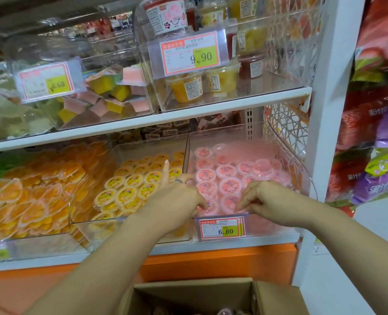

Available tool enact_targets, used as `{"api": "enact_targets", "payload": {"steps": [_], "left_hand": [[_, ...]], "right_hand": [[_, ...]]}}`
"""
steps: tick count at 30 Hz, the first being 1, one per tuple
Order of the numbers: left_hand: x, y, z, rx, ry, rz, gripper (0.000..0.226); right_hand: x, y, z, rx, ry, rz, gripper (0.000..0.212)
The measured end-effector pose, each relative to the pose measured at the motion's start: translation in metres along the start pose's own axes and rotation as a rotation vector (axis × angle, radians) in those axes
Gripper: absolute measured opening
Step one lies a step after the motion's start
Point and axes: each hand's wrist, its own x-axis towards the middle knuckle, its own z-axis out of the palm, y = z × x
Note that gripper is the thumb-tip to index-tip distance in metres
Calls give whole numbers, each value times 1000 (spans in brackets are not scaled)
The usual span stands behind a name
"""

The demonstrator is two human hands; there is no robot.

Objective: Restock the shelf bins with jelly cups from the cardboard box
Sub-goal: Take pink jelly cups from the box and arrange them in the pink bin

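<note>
A clear bin (287,144) on the lower shelf holds rows of pink jelly cups (226,171). Both my hands reach over its front edge. My left hand (181,193) pinches a pink cup (212,208) in the front row, with the index finger sticking up. My right hand (264,196) has its fingertips closed on the neighbouring front-row pink cup (229,202). The open cardboard box (188,294) sits below my arms at the bottom edge. One pink cup (224,312) peeks out of it; the rest of its contents are out of sight.
A bin of yellow jelly cups (129,189) stands left of the pink one, then orange heart-shaped cups (29,201). A 6.60 price tag (222,228) hangs on the pink bin's front. The upper shelf (211,103) holds more bins. Snack bags (381,133) hang at the right.
</note>
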Motion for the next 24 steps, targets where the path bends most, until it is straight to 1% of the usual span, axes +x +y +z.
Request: {"api": "enact_targets", "payload": {"steps": [2,3,4,6,7,8,9,11,13,14,17,19,21,22,23,24], "left_hand": [[-1,1,1,34,-5,6,27],[0,1,2,42,-1,7,25],[1,1,2,39,10,2,23],[3,2,1,15,45,-15,21],[4,4,0,8,63,-13,22],[6,7,-1,13,75,-2,26],[7,10,-2,28,78,16,30],[9,14,1,74,77,50,31],[11,15,6,108,91,61,29],[12,15,7,120,90,59,30],[13,13,6,151,80,56,34],[13,13,5,179,75,52,34],[13,12,5,192,81,32,33],[12,12,3,185,99,18,33],[12,12,0,157,143,8,34],[13,12,-4,91,210,5,35]], "right_hand": [[0,0,-3,3,-25,16,31],[0,0,-6,1,-4,30,32],[1,1,-9,-12,61,40,32],[7,7,-15,-89,295,63,32],[12,11,-17,-129,399,78,36],[17,15,-17,-159,457,103,41],[22,18,-17,-186,463,147,48],[30,20,-13,-256,368,272,59],[34,21,-6,-332,264,371,63],[35,22,-3,-364,250,390,64],[37,28,-3,-393,329,371,61],[36,31,-5,-387,406,308,53],[30,29,-12,-295,504,202,43],[26,25,-17,-183,549,154,38],[20,21,-22,-19,553,133,34],[13,15,-27,211,513,129,30]]}}
